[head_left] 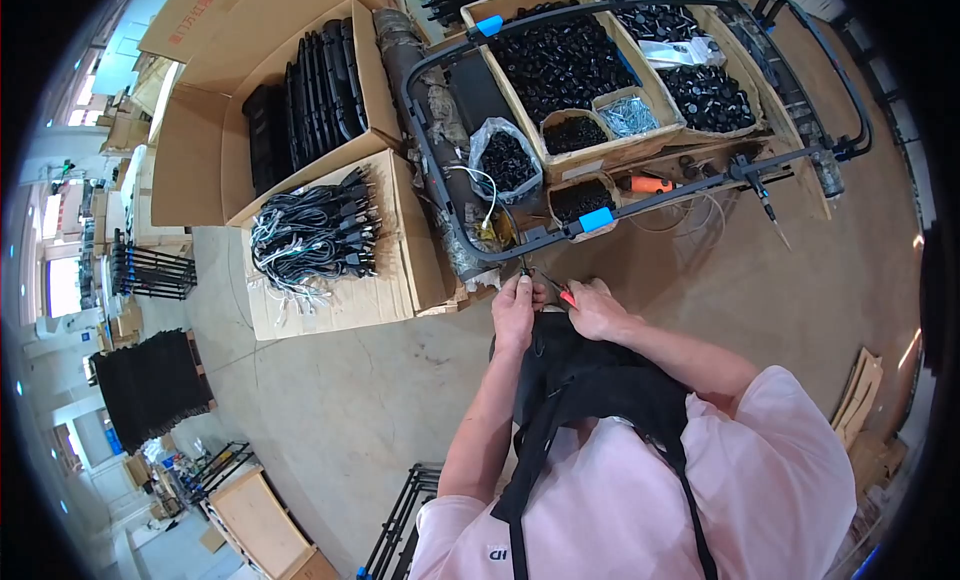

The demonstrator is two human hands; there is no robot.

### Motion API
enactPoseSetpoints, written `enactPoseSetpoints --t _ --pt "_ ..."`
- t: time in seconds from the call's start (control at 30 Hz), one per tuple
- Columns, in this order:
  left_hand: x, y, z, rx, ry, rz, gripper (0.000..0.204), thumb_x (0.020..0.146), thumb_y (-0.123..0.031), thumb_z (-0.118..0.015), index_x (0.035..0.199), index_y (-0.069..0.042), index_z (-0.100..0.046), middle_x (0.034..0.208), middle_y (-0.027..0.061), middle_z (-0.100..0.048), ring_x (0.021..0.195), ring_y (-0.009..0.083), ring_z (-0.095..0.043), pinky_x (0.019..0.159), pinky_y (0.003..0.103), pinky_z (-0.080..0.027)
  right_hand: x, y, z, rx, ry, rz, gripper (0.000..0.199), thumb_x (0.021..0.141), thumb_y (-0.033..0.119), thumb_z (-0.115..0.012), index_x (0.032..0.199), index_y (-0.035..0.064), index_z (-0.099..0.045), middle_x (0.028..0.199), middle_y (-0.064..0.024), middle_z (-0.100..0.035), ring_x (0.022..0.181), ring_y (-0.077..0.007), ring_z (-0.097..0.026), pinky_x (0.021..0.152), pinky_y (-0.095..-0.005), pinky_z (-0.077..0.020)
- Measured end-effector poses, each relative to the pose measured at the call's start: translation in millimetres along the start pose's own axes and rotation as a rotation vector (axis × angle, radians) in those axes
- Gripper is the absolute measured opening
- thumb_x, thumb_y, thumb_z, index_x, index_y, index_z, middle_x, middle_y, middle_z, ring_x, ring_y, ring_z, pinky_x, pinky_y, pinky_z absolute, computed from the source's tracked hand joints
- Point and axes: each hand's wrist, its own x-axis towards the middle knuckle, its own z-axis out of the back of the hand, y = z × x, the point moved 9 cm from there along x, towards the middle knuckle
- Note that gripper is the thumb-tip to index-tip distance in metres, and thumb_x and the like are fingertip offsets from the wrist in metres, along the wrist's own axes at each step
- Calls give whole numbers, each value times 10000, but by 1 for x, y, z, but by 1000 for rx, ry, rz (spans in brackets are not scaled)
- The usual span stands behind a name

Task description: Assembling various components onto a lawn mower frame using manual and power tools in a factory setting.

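Red-handled pliers (562, 292) sit pinched in my right hand (595, 308), long axis slanting up-left, nose toward the black tube frame (560, 235) just beyond my fingertips. My left hand (514, 310) curls closed beside them on the black fabric (585, 370) below my fingers.

Both hands (555, 308) at a black metal frame (520, 250), beside boxes of black caps (560, 60).

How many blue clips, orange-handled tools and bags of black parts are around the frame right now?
Blue clips: 2, one on the far bar and one on the near bar
Orange-handled tools: 1
Bags of black parts: 1
Total: 4
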Motion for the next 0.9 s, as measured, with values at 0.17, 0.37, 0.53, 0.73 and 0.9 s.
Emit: enactPoseSetpoints --t 0.17,0.37,0.53,0.73,0.9 --pt "1 -2 0 92 -57 -48 282 1120 -250 -549 1116 -7 -691 902 42 -703 772 116 -657 714 283 -554 -1 2 -11 83 44 22 501 923 103 -571 1373 -89 -463 1382 -364 -559 1280 -496 -582 1090 -546 -468" --pt "-3 -5 1 189 -111 -81 292 1130 -234 -524 1086 9 -681 879 47 -697 761 118 -661 705 283 -569 -5 13 -7 40 191 41 764 917 79 -562 1578 -126 -238 1464 -384 -485 1377 -490 -514 1159 -506 -431" --pt "-6 -13 -4 247 -156 -143 297 1135 -224 -512 1107 20 -679 879 55 -706 759 118 -665 711 296 -584 -10 26 2 -50 222 74 867 905 81 -582 1622 -112 -135 1449 -379 -488 1359 -495 -525 1149 -526 -435" --pt "-13 -31 -13 389 -108 -198 288 1134 -201 -504 1186 26 -674 883 43 -699 762 105 -637 720 294 -561 -23 34 13 -109 160 55 943 885 137 -630 1665 -25 -125 1414 -342 -503 1330 -482 -527 1136 -550 -437" --pt "-1 -30 4 458 -37 -319 295 1135 -189 -495 1234 28 -669 942 38 -690 847 96 -604 786 299 -534 -44 57 25 -61 69 10 969 860 220 -698 1680 86 -198 1340 -314 -519 1299 -464 -536 1084 -517 -463"
